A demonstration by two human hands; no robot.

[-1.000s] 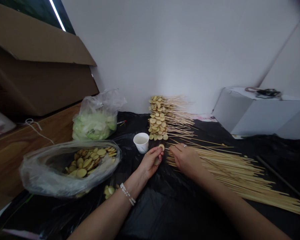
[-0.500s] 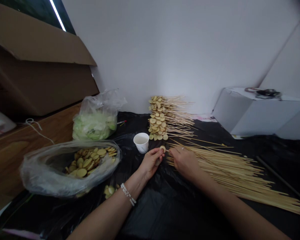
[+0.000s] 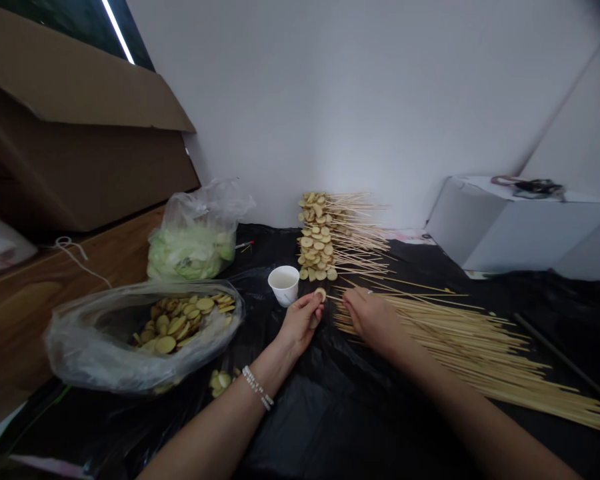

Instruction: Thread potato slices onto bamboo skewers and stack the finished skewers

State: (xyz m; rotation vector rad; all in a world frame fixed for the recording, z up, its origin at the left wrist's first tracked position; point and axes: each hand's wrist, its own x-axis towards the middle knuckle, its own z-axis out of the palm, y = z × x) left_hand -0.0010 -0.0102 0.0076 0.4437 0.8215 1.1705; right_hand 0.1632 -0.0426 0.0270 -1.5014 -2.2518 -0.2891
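I am logging the left hand (image 3: 297,327) pinching a potato slice (image 3: 321,294) between its fingers (image 3: 311,301); the right hand (image 3: 373,317) is curling over skewers (image 3: 455,340) at three o'clock, its hold unclear. Risk: the slice slipping from a weak pinch.

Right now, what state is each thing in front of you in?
Left hand, pinching a slice.
Potato slice, held on edge at the fingertips.
Right hand, fingers at the skewers.
Loose skewers, bare, fanned out.
Threaded skewers, stacked, loaded with slices.
Paper cup, upright.
Open bag, holding slices.
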